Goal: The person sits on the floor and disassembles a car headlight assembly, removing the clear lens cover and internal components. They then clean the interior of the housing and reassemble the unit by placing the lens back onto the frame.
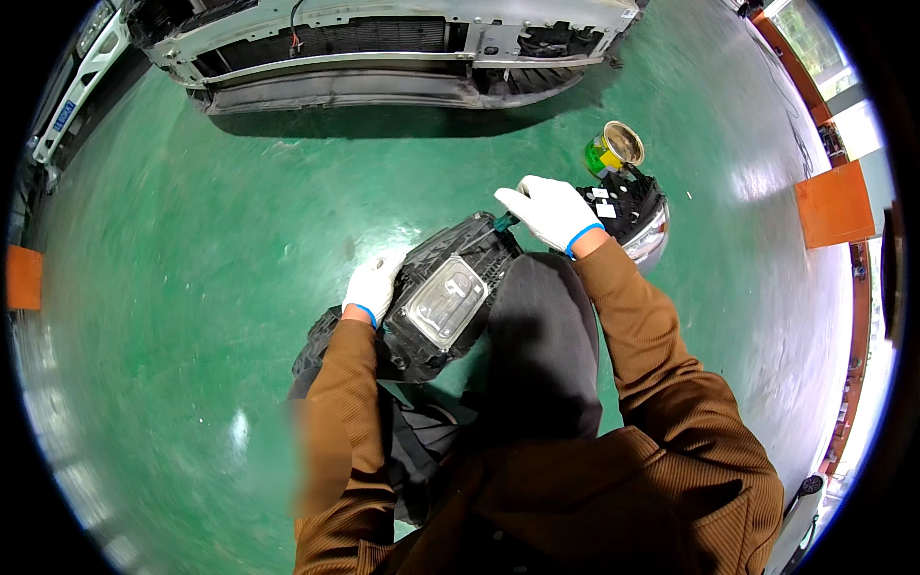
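A black car headlight unit (476, 245), its back up with a clear rectangular cover (447, 301), rests tilted against my legs. My left hand (375, 285), in a white glove with a blue cuff, grips its left edge; the fingertips are partly hidden. At the unit's upper right corner is my right hand (548, 213), gloved the same way, with fingers curled and the thumb side pointing left. A small dark green piece (505, 221) shows just under these fingers; its kind and far end cannot be made out.
Right of my knee a second headlight (628, 213) lies on the green floor (268, 201). Behind it stands an open green and yellow can (619, 146). A car front with its bumper cover off (355, 86) spans the far side. Orange panels (834, 204) stand at right.
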`<state>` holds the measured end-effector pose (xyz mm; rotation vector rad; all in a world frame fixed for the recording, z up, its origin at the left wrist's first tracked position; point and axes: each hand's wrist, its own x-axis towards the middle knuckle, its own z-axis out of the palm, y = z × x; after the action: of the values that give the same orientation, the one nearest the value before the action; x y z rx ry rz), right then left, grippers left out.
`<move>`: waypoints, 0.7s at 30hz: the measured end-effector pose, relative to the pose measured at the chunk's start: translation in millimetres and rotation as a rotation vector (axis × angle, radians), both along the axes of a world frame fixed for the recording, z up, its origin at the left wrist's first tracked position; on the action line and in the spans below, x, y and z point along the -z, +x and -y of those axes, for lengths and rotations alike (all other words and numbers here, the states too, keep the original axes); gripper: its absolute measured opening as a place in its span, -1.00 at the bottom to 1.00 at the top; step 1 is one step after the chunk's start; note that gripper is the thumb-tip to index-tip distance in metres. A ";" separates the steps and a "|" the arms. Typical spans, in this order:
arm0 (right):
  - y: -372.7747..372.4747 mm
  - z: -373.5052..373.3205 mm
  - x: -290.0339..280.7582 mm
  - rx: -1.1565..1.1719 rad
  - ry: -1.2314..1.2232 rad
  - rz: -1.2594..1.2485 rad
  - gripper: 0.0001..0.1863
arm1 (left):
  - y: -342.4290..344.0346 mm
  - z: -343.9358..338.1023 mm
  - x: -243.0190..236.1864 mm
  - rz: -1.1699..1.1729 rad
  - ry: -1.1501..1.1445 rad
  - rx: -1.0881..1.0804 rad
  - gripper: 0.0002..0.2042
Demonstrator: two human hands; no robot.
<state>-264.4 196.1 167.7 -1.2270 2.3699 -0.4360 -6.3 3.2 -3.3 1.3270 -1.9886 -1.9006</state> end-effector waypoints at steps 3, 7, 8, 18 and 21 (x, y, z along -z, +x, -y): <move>6.6 -2.0 4.8 0.028 -0.090 0.014 -0.59 | -2.6 -0.6 -1.5 -0.004 0.026 -0.003 -0.51; 11.2 -6.3 13.3 -0.197 -0.387 0.016 -0.68 | -0.4 1.1 7.9 -0.029 0.037 -0.008 -0.52; 12.1 -7.9 16.6 -0.197 -0.421 -0.012 -0.68 | -0.2 1.3 9.8 -0.046 0.040 -0.016 -0.52; 11.1 -9.8 11.0 0.042 -0.256 0.133 -0.65 | 0.8 0.5 0.6 0.012 -0.022 0.010 -0.49; 9.6 -12.3 15.3 -0.169 -0.387 0.060 -0.74 | -0.1 1.0 4.9 0.002 -0.013 0.008 -0.49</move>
<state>-254.8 208.4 152.4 -1.5421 2.1713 -0.8918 -6.4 2.2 -8.2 1.3204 -2.0067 -1.8876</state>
